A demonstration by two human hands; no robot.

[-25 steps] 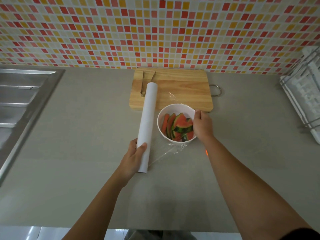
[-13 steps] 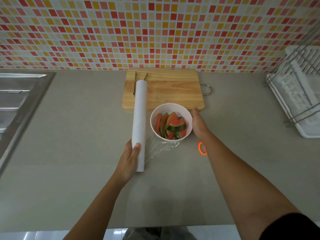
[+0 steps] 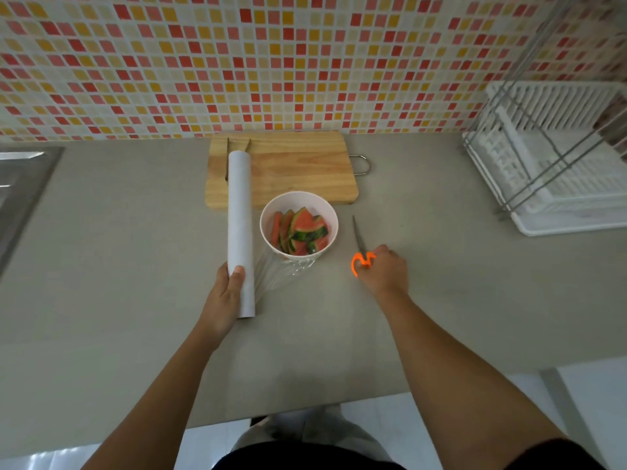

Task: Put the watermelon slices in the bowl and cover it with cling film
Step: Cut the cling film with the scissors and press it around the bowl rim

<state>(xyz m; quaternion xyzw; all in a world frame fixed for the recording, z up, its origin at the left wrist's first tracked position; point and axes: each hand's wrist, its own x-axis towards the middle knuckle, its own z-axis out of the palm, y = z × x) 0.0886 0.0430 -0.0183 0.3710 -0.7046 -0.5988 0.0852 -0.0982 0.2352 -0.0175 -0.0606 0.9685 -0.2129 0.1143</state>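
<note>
A white bowl (image 3: 324,215) with several watermelon slices (image 3: 300,232) stands on the counter in front of the wooden cutting board (image 3: 295,171). Left of the bowl lies the long white cling film roll (image 3: 240,218), and my left hand (image 3: 225,296) grips its near end. A stretch of clear film (image 3: 283,271) runs from the roll under the bowl's near side. To the right of the bowl, my right hand (image 3: 385,269) curls round the orange handles of a pair of scissors (image 3: 360,247) lying on the counter, blades pointing away.
A white dish rack (image 3: 556,157) with a wire frame stands at the far right. A steel sink (image 3: 20,184) is at the left edge. Tongs (image 3: 227,154) lie on the board behind the roll. The counter's front edge runs just below my forearms.
My right hand has left the bowl's rim and moved right and nearer, onto the orange scissor handles. My left hand stays on the roll.
</note>
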